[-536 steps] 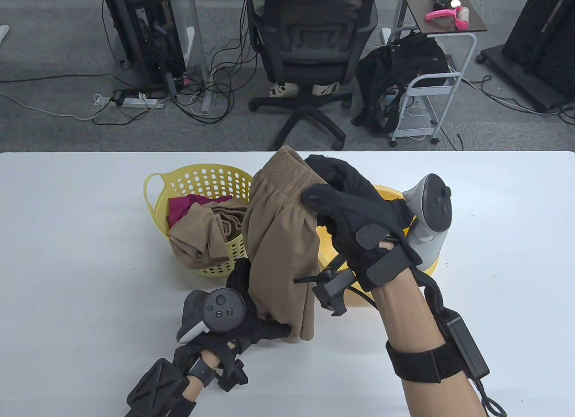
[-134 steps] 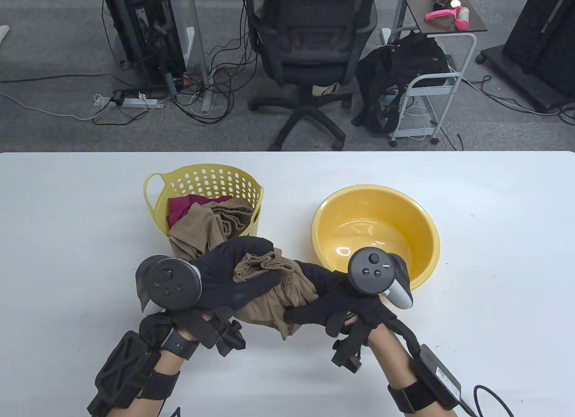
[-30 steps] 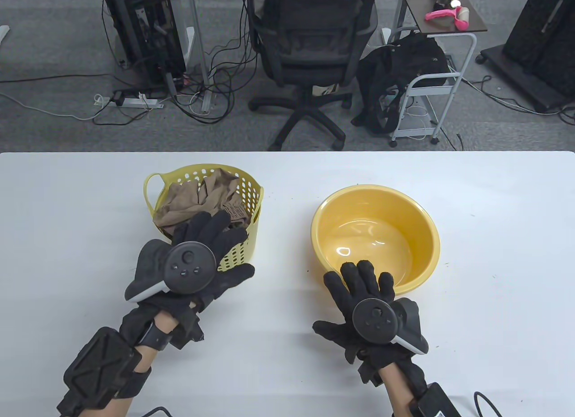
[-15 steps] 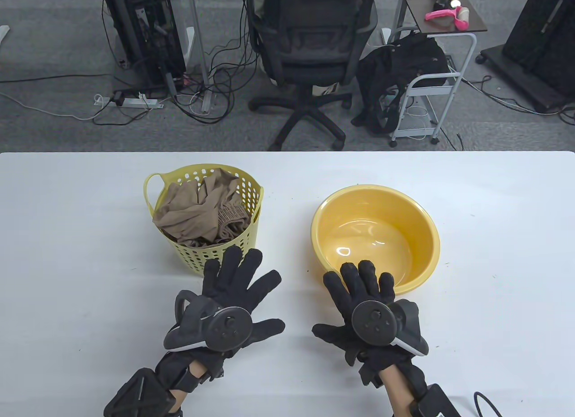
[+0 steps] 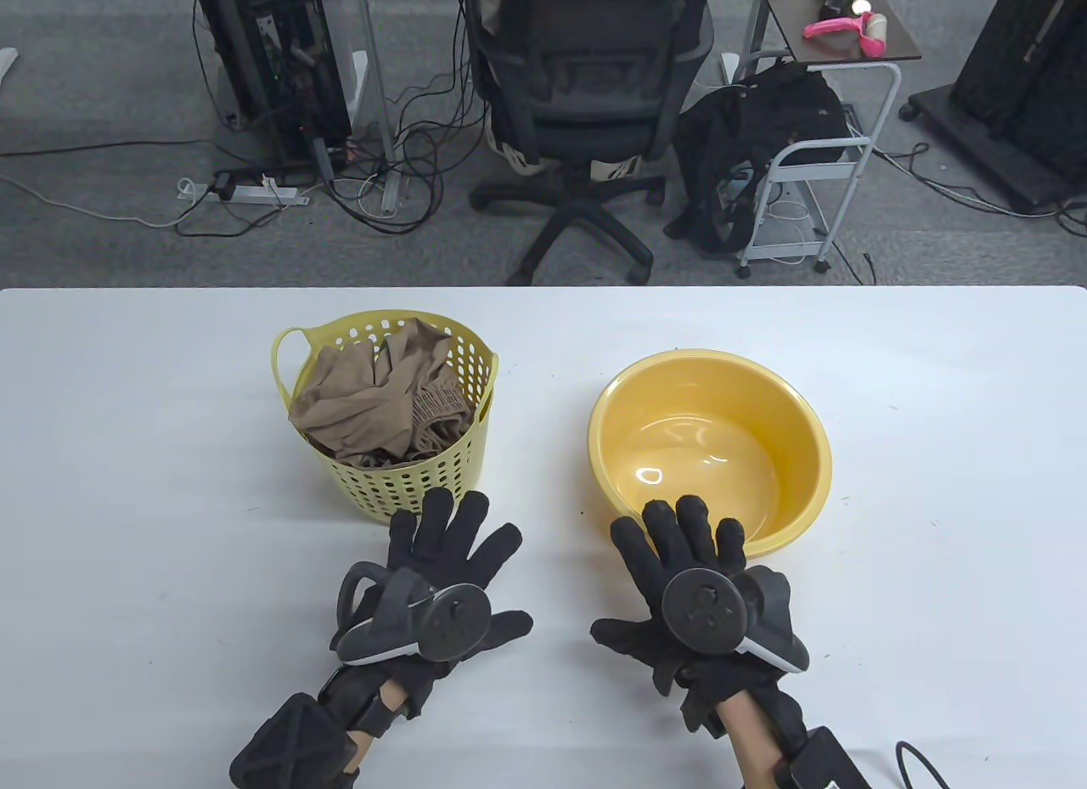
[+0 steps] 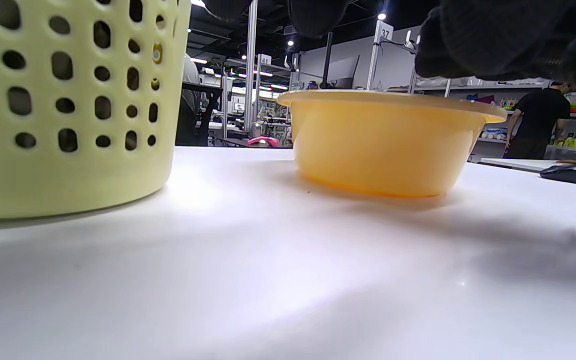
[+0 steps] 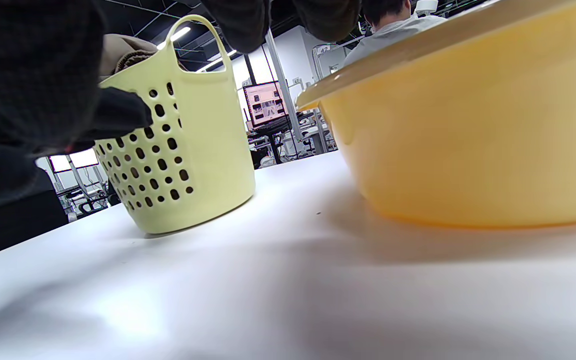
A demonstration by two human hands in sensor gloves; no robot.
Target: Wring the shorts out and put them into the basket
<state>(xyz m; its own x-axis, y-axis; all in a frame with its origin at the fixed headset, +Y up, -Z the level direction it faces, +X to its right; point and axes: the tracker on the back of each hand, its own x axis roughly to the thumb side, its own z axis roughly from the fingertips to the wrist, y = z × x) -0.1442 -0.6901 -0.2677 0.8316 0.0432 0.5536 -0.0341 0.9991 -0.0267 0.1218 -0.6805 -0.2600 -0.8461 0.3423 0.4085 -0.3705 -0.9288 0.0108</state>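
Tan shorts (image 5: pixel 382 394) lie crumpled inside the pale yellow perforated basket (image 5: pixel 463 462) at the table's centre left; the basket wall (image 6: pixel 68 100) fills the left of the left wrist view and stands with its handle (image 7: pixel 188 125) in the right wrist view. My left hand (image 5: pixel 450 538) lies flat on the table just in front of the basket, fingers spread, holding nothing. My right hand (image 5: pixel 684 534) lies flat in front of the yellow basin (image 5: pixel 798 432), fingertips at its near rim, empty.
The yellow basin (image 6: pixel 388 145) stands right of the basket and holds nothing I can see; its wall (image 7: pixel 468 135) is close in the right wrist view. Beyond the white table (image 5: pixel 136 500) are an office chair (image 5: pixel 586 84), cables and a small cart (image 5: pixel 815 169).
My left hand has drawn back from the basket to the table in front of it and settled flat. The shorts stay in the basket. The right hand has not moved.
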